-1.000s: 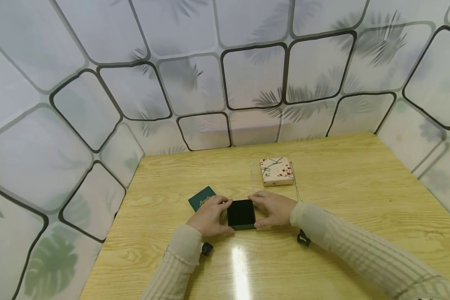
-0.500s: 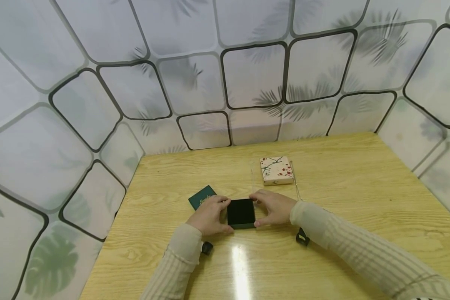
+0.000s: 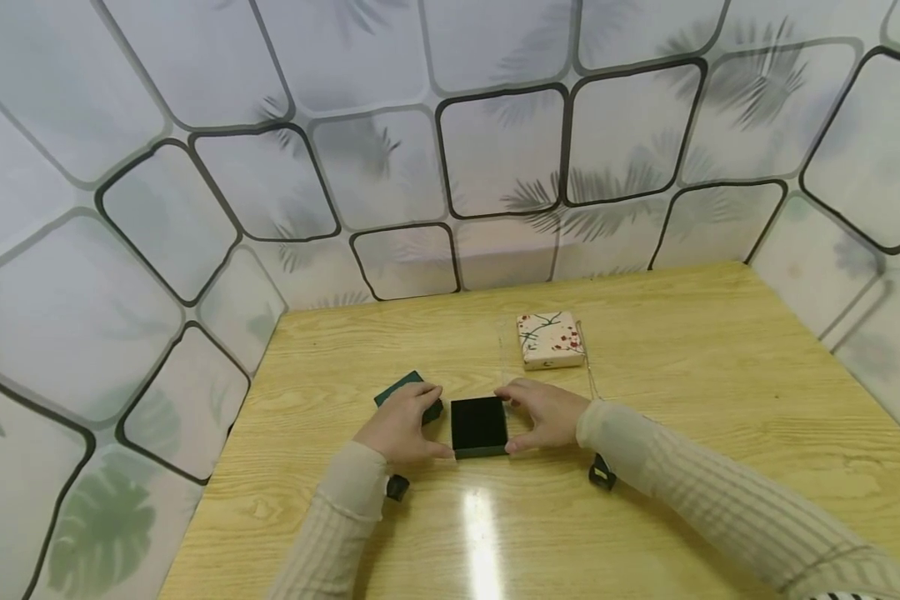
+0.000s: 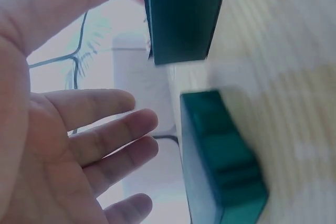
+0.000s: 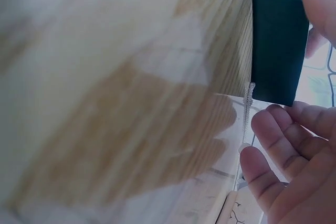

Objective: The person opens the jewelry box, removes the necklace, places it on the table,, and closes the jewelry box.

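A dark green jewelry box base [image 3: 479, 426] with a black inside lies on the table before me. My right hand [image 3: 551, 414] holds its right side, thumb at the near corner and fingertips at the far corner. Left of the base, my left hand [image 3: 401, 423] has its fingers spread and apart from it; the palm shows bare in the left wrist view. The green lid [image 3: 401, 385] lies partly hidden under that hand; in the left wrist view the lid [image 4: 226, 156] is near the fingertips. A thin beaded chain [image 5: 248, 108] runs beside the base by the right fingers.
A cream box with a branch and red blossom print [image 3: 551, 340] stands farther back. A fine chain [image 3: 589, 367] trails along its right side. The wood-grain table [image 3: 682, 350] ends at a patterned curtain [image 3: 510, 158] behind and on both sides.
My left hand has let go of the jewelry box base and shifted left over the lid, covering its gold lettering. The right hand stays on the base.
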Available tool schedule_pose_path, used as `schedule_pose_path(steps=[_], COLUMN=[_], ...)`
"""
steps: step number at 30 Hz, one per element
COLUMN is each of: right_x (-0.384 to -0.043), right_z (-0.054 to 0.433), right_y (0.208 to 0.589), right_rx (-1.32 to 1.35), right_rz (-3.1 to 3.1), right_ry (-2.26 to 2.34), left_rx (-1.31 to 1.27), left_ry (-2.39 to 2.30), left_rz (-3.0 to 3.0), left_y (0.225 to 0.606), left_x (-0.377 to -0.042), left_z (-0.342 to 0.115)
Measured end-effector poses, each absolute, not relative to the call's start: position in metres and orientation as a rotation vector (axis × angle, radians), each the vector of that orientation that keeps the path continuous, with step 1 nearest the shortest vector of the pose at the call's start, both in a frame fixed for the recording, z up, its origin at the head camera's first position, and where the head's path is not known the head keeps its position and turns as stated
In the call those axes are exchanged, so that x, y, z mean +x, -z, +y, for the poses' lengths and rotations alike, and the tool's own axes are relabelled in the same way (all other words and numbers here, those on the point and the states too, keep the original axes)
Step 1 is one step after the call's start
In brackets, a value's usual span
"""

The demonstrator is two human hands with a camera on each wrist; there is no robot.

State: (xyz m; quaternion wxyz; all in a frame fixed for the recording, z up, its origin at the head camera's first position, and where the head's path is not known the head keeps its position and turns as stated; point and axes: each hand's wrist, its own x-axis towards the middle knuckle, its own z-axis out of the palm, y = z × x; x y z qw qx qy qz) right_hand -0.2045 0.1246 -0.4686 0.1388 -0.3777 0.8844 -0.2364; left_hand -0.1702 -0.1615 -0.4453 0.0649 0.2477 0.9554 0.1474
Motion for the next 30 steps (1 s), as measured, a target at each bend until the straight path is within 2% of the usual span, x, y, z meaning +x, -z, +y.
schedule_pose_path(steps=[14,30], right_x=[-0.204,-0.202], right_z=[0.125,0.124], right_y=[0.468,0.468], right_rx=[-1.064,-1.046], right_rz=[2.57,2.551], right_ry=[0.669,0.688], left_rx=[0.508,0.329], left_ry=[-0.355,-0.294], left_rz=[2.925,2.909], left_y=[0.439,0.448], left_x=[-0.182,-0.189], left_z=[-0.198,-0.211])
